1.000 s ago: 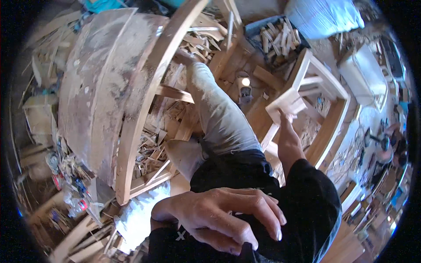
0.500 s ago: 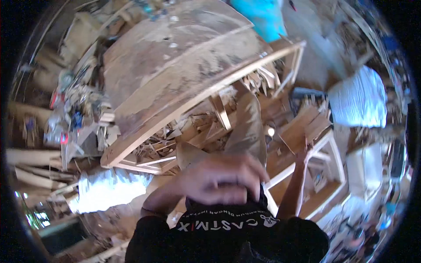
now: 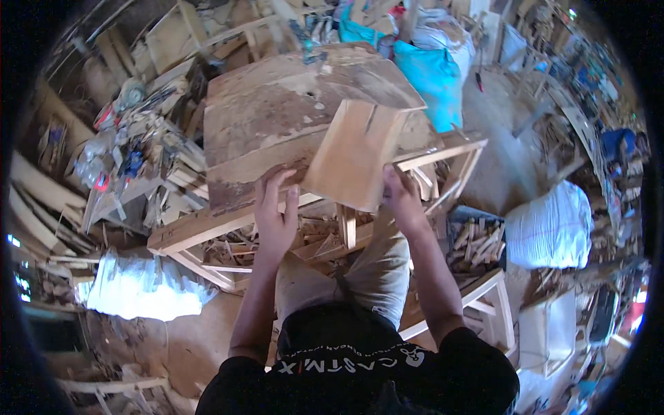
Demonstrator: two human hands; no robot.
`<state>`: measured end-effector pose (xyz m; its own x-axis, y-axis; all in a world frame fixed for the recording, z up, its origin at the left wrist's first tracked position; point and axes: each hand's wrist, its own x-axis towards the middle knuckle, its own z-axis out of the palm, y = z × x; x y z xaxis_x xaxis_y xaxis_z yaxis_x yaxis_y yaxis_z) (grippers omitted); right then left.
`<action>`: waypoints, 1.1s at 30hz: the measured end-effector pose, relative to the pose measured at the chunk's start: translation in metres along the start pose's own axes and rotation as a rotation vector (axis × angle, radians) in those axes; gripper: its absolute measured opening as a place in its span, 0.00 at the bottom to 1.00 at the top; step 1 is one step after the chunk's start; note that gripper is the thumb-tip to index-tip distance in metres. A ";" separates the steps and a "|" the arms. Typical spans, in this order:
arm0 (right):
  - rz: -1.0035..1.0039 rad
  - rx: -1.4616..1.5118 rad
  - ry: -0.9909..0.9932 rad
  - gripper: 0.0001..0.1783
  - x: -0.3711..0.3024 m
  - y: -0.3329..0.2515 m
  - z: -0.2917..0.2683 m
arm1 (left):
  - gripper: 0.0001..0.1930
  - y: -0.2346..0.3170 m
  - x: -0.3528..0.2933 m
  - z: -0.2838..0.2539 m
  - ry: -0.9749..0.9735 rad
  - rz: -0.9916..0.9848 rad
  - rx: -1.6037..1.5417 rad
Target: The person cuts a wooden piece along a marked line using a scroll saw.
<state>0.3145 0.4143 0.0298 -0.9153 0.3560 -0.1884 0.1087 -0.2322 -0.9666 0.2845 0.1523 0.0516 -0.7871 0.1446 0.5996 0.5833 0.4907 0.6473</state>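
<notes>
Wood, brown and flat, forms the panel (image 3: pixel 354 158), which is grasped by the right grip (image 3: pixel 405 200) at its near right edge; how far the fingers reach behind it cannot be determined. The left grip (image 3: pixel 276 220) is released, fingers spread and thumb apart, over the near edge of the surface (image 3: pixel 256 142) and just beside the panel's near left corner, with no contact evident. Load appears carried by the right grip alone, and the edge hold seems chosen to keep the broad face exposed and the left grip free. The panel lies in view over the near part of the surface; whether it touches cannot be confirmed. Its long axis runs away from the person, slanting rightward, and a dark slot-like mark (image 3: pixel 371 119) is noted at the far end. Beyond the surface's far right corner stands a blue bag (image 3: pixel 432 81); right of the surface, a crate of offcuts (image 3: pixel 477 241), then a white sack (image 3: pixel 551 225), probably set aside for reach and legroom.
</notes>
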 end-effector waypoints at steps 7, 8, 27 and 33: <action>-0.717 -0.748 0.013 0.26 -0.002 0.025 -0.006 | 0.26 -0.029 -0.030 -0.009 -0.137 0.122 0.301; -0.919 -0.859 0.037 0.26 0.003 0.025 -0.006 | 0.26 -0.026 -0.035 -0.004 -0.085 0.118 0.310; -0.856 -0.796 -0.438 0.25 -0.035 0.025 0.004 | 0.27 -0.084 0.038 -0.016 -0.068 0.043 0.480; -1.058 -0.969 -0.365 0.32 -0.011 -0.016 0.049 | 0.28 -0.136 0.100 -0.004 -0.242 0.186 0.507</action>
<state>0.3035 0.3694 0.0554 -0.7609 -0.3053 0.5726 -0.5794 0.7170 -0.3876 0.1271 0.0969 0.0252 -0.7390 0.4302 0.5184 0.5939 0.7793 0.2000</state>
